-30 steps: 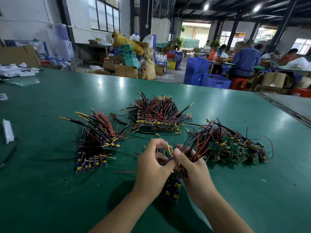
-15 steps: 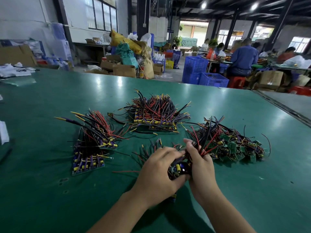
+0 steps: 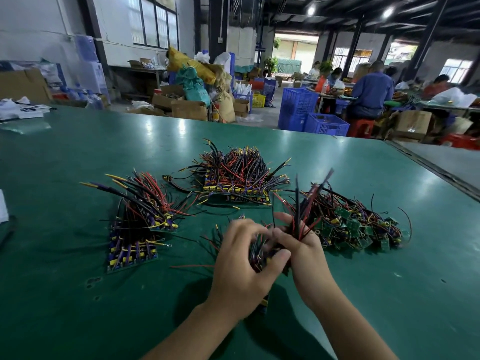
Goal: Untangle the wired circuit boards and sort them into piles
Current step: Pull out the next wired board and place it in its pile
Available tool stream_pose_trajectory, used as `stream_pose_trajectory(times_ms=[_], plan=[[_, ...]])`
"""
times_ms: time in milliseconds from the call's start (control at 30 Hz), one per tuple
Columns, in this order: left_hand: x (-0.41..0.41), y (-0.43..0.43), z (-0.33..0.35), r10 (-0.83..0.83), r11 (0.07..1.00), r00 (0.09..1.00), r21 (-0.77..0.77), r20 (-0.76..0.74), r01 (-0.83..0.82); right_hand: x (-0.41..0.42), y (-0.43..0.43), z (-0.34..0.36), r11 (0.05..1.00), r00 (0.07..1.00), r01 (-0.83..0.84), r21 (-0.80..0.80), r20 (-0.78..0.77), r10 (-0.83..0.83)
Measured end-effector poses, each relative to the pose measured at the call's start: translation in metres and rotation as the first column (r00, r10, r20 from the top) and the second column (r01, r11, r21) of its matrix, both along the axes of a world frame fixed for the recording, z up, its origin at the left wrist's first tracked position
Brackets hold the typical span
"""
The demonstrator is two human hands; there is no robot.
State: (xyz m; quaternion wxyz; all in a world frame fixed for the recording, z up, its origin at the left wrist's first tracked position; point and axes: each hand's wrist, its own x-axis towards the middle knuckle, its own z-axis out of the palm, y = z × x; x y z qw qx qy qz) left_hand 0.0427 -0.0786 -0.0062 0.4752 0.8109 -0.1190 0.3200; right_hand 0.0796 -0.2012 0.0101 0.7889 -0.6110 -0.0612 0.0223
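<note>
Left hand (image 3: 241,263) and right hand (image 3: 306,253), fingers curled, clutched the wired boards (image 3: 257,255) between them, wires rising toward the tangled heap (image 3: 358,224) rightward.

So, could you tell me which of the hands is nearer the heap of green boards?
Right. The right hand is just left of the heap; the left hand is further left, beyond the right one. Both grip a wire tangle.

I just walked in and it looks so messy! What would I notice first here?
Probably the left hand and right hand, both gripping a bundle of wired boards. Around them on the green table sit three spiky heaps of red, black and yellow wires: left pile, middle pile, right pile.
</note>
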Motion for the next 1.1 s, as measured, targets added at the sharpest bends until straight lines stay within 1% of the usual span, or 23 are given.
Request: stream_pose_trajectory(times_ms=[33, 67, 133, 167, 200, 233, 300, 333, 400, 467, 500, 533, 567, 667, 700, 767, 833, 900, 967, 1033, 1100], plan=[[0.000, 0.000, 0.003, 0.011, 0.998, 0.998, -0.067, -0.054, -0.014, 0.000, 0.000, 0.000, 0.995, 0.997, 0.002, -0.097, 0.077, 0.006], [0.001, 0.001, 0.005, -0.010, 0.993, 0.990, -0.121, -0.143, -0.008, 0.000, 0.001, 0.000, 0.982, 0.988, 0.002, -0.190, 0.153, 0.028], [0.003, 0.001, 0.007, -0.117, 0.975, 0.935, -0.216, -0.334, 0.045, -0.003, 0.003, -0.001, 0.926, 0.956, -0.022, -0.376, 0.262, 0.130], [0.005, 0.001, 0.008, -0.191, 0.957, 0.907, -0.276, -0.375, 0.087, -0.004, 0.004, -0.002, 0.886, 0.942, -0.035, -0.463, 0.281, 0.183], [0.006, 0.001, 0.008, -0.269, 0.929, 0.891, -0.344, -0.367, 0.138, -0.006, 0.005, -0.001, 0.840, 0.933, -0.033, -0.541, 0.285, 0.220], [0.006, -0.001, 0.008, -0.336, 0.891, 0.885, -0.413, -0.324, 0.187, -0.007, 0.005, 0.000, 0.788, 0.925, -0.014, -0.615, 0.292, 0.245], [0.005, -0.003, 0.010, -0.412, 0.809, 0.881, -0.537, -0.232, 0.237, -0.008, 0.006, 0.004, 0.687, 0.911, 0.033, -0.726, 0.305, 0.279], [0.005, -0.005, 0.011, -0.415, 0.786, 0.889, -0.568, -0.193, 0.244, -0.008, 0.006, 0.007, 0.645, 0.906, 0.058, -0.762, 0.311, 0.287], [0.006, -0.007, 0.014, -0.379, 0.767, 0.918, -0.594, -0.117, 0.241, -0.007, 0.006, 0.010, 0.561, 0.887, 0.121, -0.819, 0.343, 0.310], [0.009, -0.007, 0.017, -0.299, 0.760, 0.947, -0.630, -0.119, 0.160, -0.006, 0.007, 0.012, 0.520, 0.844, 0.192, -0.832, 0.410, 0.345], [0.010, -0.006, 0.018, -0.272, 0.743, 0.951, -0.660, -0.144, 0.112, -0.007, 0.008, 0.013, 0.527, 0.829, 0.202, -0.825, 0.431, 0.356], [0.011, -0.004, 0.020, -0.284, 0.702, 0.946, -0.706, -0.154, 0.096, -0.007, 0.009, 0.014, 0.547, 0.824, 0.190, -0.815, 0.435, 0.363], [0.011, -0.003, 0.022, -0.327, 0.638, 0.934, -0.763, -0.144, 0.105, -0.008, 0.010, 0.014, 0.570, 0.824, 0.177, -0.803, 0.437, 0.360], [0.013, 0.004, 0.030, -0.461, 0.379, 0.886, -0.915, -0.056, 0.139, -0.008, 0.008, 0.015, 0.613, 0.826, 0.205, -0.763, 0.471, 0.309], [0.013, 0.007, 0.033, -0.490, 0.323, 0.871, -0.937, -0.044, 0.134, -0.008, 0.006, 0.017, 0.642, 0.825, 0.195, -0.742, 0.478, 0.302], [0.012, 0.011, 0.036, -0.540, 0.276, 0.841, -0.950, -0.026, 0.148, -0.009, 0.003, 0.019, 0.708, 0.825, 0.146, -0.691, 0.480, 0.299], [0.010, 0.015, 0.039, -0.559, 0.239, 0.828, -0.949, 0.038, 0.205, -0.010, 0.003, 0.016, 0.775, 0.837, 0.094, -0.625, 0.471, 0.279], [0.010, 0.016, 0.042, -0.555, 0.164, 0.825, -0.958, 0.107, 0.235, -0.011, 0.006, 0.013, 0.833, 0.846, 0.054, -0.551, 0.469, 0.255], [0.014, 0.017, 0.040, -0.529, 0.095, 0.836, -0.968, 0.147, 0.230, -0.012, 0.011, 0.008, 0.871, 0.857, 0.036, -0.489, 0.464, 0.225], [0.019, 0.019, 0.036, -0.505, 0.050, 0.846, -0.973, 0.169, 0.225, -0.012, 0.017, 0.002, 0.891, 0.867, 0.051, -0.451, 0.462, 0.184], [0.022, 0.022, 0.035, -0.486, 0.061, 0.860, -0.976, 0.154, 0.208, -0.012, 0.020, -0.003, 0.907, 0.877, 0.062, -0.417, 0.457, 0.151]])
